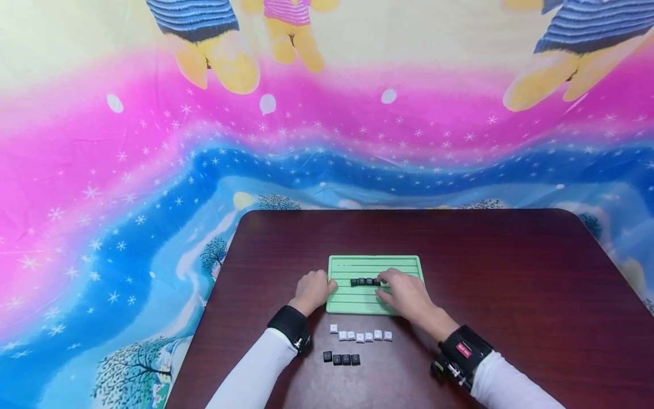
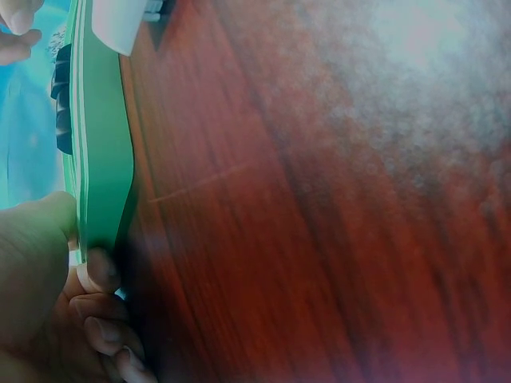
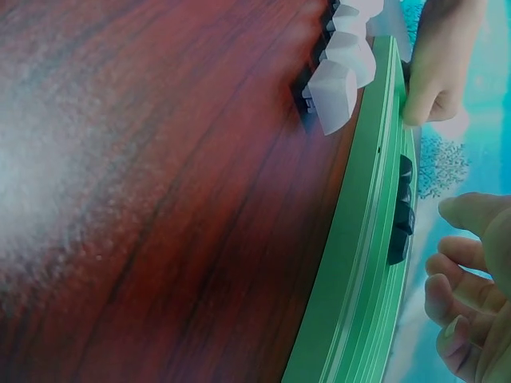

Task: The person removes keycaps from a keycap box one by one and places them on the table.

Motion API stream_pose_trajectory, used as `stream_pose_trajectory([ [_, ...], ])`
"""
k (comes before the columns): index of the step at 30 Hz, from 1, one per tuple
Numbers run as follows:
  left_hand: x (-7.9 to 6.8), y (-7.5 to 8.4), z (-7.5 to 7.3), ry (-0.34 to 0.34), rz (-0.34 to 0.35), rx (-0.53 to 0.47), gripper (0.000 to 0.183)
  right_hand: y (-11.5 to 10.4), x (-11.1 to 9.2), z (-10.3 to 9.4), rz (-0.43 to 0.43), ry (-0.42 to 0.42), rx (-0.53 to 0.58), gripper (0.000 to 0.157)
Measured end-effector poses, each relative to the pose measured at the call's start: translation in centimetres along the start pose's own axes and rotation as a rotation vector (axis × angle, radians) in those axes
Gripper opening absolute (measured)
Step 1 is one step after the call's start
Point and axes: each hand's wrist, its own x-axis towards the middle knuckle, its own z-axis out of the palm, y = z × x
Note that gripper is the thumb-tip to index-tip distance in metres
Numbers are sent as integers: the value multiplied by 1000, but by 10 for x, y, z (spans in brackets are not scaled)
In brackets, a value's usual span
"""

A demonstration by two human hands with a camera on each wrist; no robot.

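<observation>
A light green ridged board [image 1: 352, 307] lies on the table, with a short row of black keycaps [image 1: 361, 282] standing near its middle. My left hand [image 1: 311, 291] grips the board's left edge; in the left wrist view its thumb lies on top and the fingers [image 2: 100, 271] curl beneath. Over the right part of the board is my right hand [image 1: 409, 295], its fingertips close to the right end of the row. In the right wrist view the fingers [image 3: 455, 287] are loosely bent, apart from the black keycaps [image 3: 402, 215], with nothing visible between them.
In front of the board is an uneven row of several white keycaps [image 1: 360, 337]. Nearer still lie several black keycaps [image 1: 346, 359]. The dark brown table [image 1: 511, 272] ends at the back against a patterned cloth [image 1: 327, 159].
</observation>
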Motion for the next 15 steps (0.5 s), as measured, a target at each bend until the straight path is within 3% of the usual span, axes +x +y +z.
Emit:
stream_pose_trajectory([
  [15,0,1,-1,-1,-10,13,44,6,8,5,18,-9,-9,24],
])
